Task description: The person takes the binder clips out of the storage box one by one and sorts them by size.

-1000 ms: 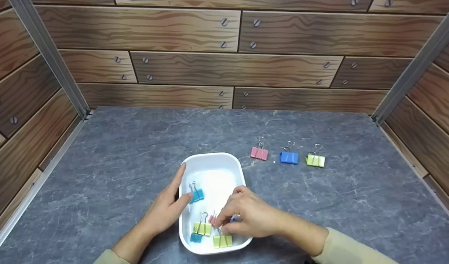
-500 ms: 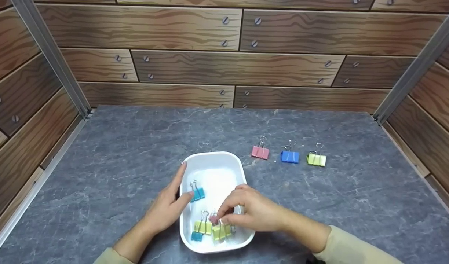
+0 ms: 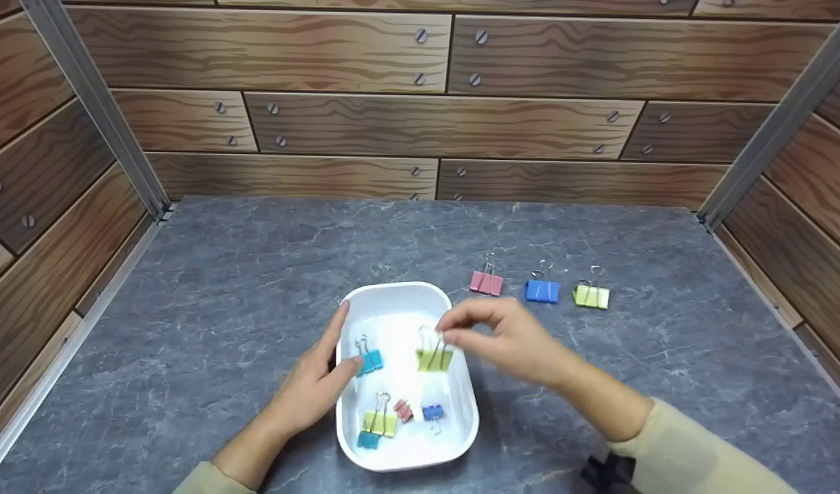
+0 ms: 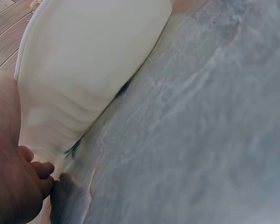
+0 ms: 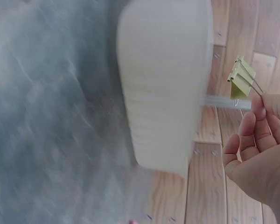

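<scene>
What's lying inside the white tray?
An upper teal clip, partly covered by the left hand; a lower teal clip, a yellow-green clip, a pink clip, a blue clip.

We see a grey, pale-veined worktop (image 3: 241,274), plank-patterned walls (image 3: 351,123) behind it and at both sides, screw heads (image 3: 482,37) showing on them, and metal posts (image 3: 94,103) at its two far corners.

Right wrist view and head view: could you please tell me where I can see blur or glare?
Right wrist view: the white box and tabletop look smeared, while the pinched yellow-green clip and right hand look clearer; head view: bright glare washes out part of the box's inside floor.
</scene>
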`<state>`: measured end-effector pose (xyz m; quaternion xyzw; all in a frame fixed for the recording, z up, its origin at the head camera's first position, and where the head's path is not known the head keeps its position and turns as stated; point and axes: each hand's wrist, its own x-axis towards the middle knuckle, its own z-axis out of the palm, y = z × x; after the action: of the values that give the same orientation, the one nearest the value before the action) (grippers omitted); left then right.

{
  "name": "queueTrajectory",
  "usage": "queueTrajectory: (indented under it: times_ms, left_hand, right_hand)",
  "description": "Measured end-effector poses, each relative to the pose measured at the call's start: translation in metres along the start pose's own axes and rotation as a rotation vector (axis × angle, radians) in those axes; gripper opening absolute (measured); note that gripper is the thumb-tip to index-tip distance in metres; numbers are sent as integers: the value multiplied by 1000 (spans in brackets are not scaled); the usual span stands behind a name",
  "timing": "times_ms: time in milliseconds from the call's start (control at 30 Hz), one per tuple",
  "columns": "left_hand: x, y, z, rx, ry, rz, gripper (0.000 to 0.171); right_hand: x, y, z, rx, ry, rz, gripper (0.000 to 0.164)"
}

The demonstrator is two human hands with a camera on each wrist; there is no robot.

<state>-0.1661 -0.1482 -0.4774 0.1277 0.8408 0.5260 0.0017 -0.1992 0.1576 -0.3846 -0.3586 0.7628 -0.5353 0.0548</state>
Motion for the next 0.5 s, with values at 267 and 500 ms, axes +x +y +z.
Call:
queueTrajectory:
  times_ms: [267, 500]
  left_hand:
    - [0, 1, 0, 16, 3, -8, 81]
    - [1, 1, -1, 32, -3, -19, 81]
  right_hand:
    - [2, 3, -35, 52, 114, 43, 12]
    - [1, 21, -56, 12, 176, 111, 14]
